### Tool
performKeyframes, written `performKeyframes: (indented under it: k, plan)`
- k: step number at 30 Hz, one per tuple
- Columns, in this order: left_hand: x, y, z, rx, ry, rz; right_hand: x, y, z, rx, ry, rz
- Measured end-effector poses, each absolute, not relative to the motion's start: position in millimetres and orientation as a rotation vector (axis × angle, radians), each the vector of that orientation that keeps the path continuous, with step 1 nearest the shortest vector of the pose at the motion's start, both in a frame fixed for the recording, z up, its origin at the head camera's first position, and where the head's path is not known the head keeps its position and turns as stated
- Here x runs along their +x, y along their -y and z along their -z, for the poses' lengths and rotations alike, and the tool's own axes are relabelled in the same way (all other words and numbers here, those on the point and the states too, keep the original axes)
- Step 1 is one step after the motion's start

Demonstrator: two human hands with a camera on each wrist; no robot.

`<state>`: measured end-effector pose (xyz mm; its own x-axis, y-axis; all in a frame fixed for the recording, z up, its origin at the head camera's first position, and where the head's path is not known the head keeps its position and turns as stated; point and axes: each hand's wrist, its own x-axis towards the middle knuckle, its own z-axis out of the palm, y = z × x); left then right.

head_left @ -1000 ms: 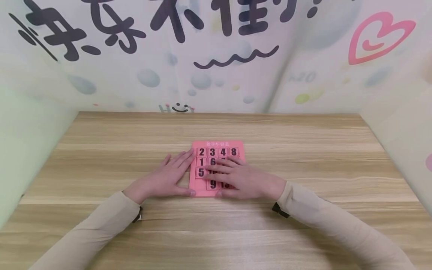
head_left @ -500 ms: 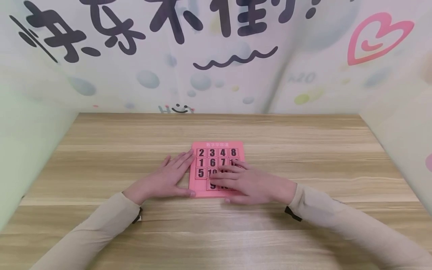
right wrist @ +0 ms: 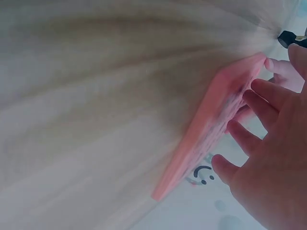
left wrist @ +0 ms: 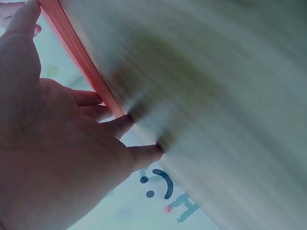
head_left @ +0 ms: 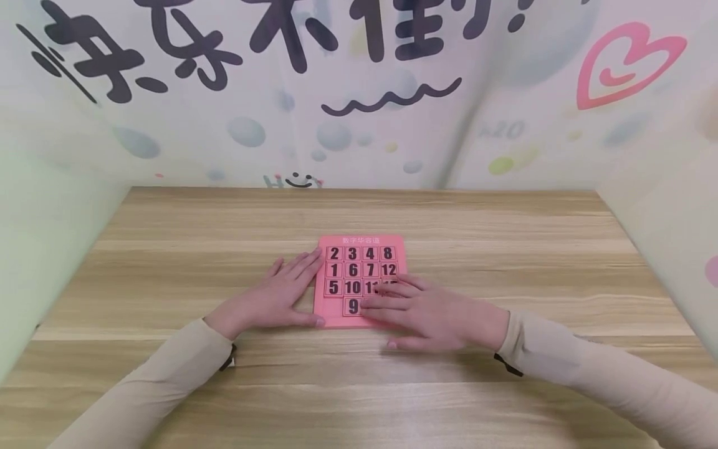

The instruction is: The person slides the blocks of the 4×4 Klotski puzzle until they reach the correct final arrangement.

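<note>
A pink number sliding puzzle (head_left: 318, 305) lies flat on the wooden table, its top rows reading 2 3 4 8 and 1 6 7 12. In its bottom row, the left corner slot is vacant, beside the 9 tile (head_left: 353, 306). My left hand (head_left: 269, 299) rests along the puzzle's left side, fingers straight and thumb at the near left corner. The left wrist view shows those fingertips along the pink frame (left wrist: 79, 52). My right hand (head_left: 437, 315) spreads over the lower right tiles, hiding some of them. In the right wrist view its loosely extended fingers are close over the tile face (right wrist: 223, 120).
The wooden table (head_left: 196, 218) extends around the puzzle on every side. Behind it stands a white wall (head_left: 370, 162) with black lettering and a pink heart (head_left: 628, 65). Side panels border the table left and right.
My right hand has slid right and toward me across the puzzle, uncovering the 6, 7, 12, 10 and 9 tiles. My left hand has stayed in place.
</note>
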<state>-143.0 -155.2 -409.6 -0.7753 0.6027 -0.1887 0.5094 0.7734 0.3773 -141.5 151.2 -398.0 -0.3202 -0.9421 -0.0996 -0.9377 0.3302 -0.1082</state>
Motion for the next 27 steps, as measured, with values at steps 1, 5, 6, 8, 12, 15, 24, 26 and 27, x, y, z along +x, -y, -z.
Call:
performKeyframes:
  k: [1, 5, 6, 8, 12, 15, 24, 26, 27]
  plan:
    - [-143.2, 155.7, 409.7, 0.861, -2.669, -0.447, -141.2, -150.9, 399.0, -1.742, -2.444, 0.046]
    - [-142.9, 157.3, 409.8, 0.850, -2.668, -0.440, -140.6, -147.9, 402.5, -1.770, -2.452, 0.057]
    - [-142.8, 157.7, 410.1, 0.852, -2.669, -0.436, -140.6, -147.3, 403.1, -1.773, -2.455, 0.065]
    - [-142.4, 157.7, 409.8, 0.852, -2.671, -0.427, -140.6, -146.1, 403.9, -1.778, -2.462, 0.070]
    - [-142.9, 157.6, 410.0, 0.865, -2.679, -0.420, -140.5, -146.2, 404.3, -1.774, -2.465, 0.082]
    - [-143.3, 156.9, 409.6, 0.865, -2.678, -0.424, -140.1, -147.2, 404.7, -1.783, -2.466, 0.091]
    - [-143.9, 156.5, 408.0, 0.861, -2.667, -0.426, -140.3, -147.9, 405.5, -1.791, -2.464, 0.115]
    - [-144.1, 156.6, 408.3, 0.859, -2.664, -0.431, -140.6, -147.1, 405.8, -1.781, -2.461, 0.113]
    - [-144.2, 156.7, 408.3, 0.856, -2.661, -0.431, -140.8, -146.6, 405.8, -1.778, -2.459, 0.113]
